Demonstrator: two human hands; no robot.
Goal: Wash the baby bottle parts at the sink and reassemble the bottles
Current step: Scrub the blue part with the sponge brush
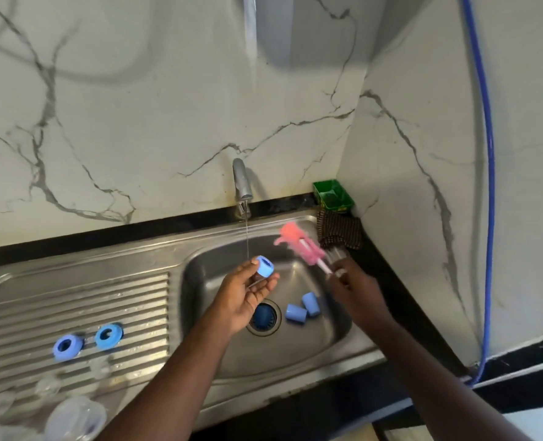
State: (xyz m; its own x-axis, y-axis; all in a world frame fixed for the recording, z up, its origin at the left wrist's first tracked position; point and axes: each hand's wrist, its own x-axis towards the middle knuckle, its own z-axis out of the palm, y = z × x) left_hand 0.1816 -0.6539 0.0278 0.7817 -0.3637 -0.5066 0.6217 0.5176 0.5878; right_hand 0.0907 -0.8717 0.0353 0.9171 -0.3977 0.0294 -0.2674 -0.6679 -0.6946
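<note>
Your left grip (247, 291) is turned palm up over the sink (206, 275), thumb and fingertips pinching a blue ring (265, 266) just where the thin stream from the tap (242, 186) comes down. Your right grip (349, 281) is clenched round the handle of a pink brush (298, 243), whose blurred head points up and left, near the ring but apart from it. Two blue caps (296, 313) lie on their sides in the basin, touching, just right of the drain (263, 316). On the ribbed drainer, two more rings (67, 346) sit side by side, with a clear bottle (76, 418) near the front edge. On the worktop corner there's a green tray (333, 195) with a dark cloth (338, 233) in front of it
</note>
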